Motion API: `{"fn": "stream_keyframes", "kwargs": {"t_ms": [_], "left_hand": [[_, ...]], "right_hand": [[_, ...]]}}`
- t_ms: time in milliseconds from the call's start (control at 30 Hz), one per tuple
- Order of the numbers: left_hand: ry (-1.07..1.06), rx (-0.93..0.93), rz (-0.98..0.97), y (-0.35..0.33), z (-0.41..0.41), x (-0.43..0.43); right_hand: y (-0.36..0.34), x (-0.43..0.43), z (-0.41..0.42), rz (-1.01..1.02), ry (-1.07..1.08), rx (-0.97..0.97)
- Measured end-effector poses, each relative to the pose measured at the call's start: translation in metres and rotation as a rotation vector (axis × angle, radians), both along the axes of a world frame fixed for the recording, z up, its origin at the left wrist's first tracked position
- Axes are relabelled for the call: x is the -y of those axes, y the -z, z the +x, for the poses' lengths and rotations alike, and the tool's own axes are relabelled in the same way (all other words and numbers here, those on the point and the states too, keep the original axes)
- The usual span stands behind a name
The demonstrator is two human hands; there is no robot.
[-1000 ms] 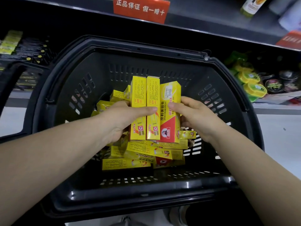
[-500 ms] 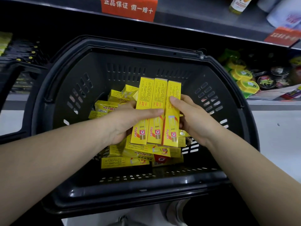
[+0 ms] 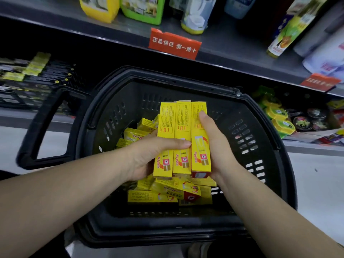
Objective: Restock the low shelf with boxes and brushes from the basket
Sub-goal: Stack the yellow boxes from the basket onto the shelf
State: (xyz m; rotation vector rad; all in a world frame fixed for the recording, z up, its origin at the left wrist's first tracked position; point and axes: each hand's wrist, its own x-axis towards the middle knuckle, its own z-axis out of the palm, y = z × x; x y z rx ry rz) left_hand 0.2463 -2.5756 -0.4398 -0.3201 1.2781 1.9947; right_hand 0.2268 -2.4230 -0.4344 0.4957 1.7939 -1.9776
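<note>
A person leans over a black plastic basket that sits on the floor in front of the shelving. Both bare hands are up over the middle of it, holding 3 long yellow boxes side by side, on end, flat faces toward the person.

The left hand grips the bundle from the left, its thumb laid across the fronts of the left 2 boxes and its fingers curled round behind, out of sight. The right hand clamps the right-hand box, with its fingers lying up along the box's front and right edge. The 3 boxes touch one another and are lifted clear of the pile below.

More yellow boxes lie loose and criss-crossed on the basket's bottom, some behind the left hand. The basket's handle is folded out to the left.

The low shelf runs behind the basket; at its left end are yellow packs and dark items, too blurred to name. At its right end sit round yellow-green tubs. The shelf above carries bottles and a red sign with white characters.
</note>
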Motion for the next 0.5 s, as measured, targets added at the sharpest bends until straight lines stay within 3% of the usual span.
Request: {"fn": "stream_keyframes", "kwargs": {"t_ms": [200,367,500], "left_hand": [[-0.201,-0.083,0.006,-0.014,0.004,0.045],[-0.354,-0.148,-0.146,-0.018,0.002,0.089],[-0.475,-0.158,-0.269,-0.023,0.001,0.126]], "right_hand": [[-0.017,0.051,-0.024,-0.012,-0.159,-0.046],[-0.02,0.099,-0.043,0.074,-0.356,-0.113],[-0.017,0.139,-0.058,0.136,-0.374,-0.199]]}}
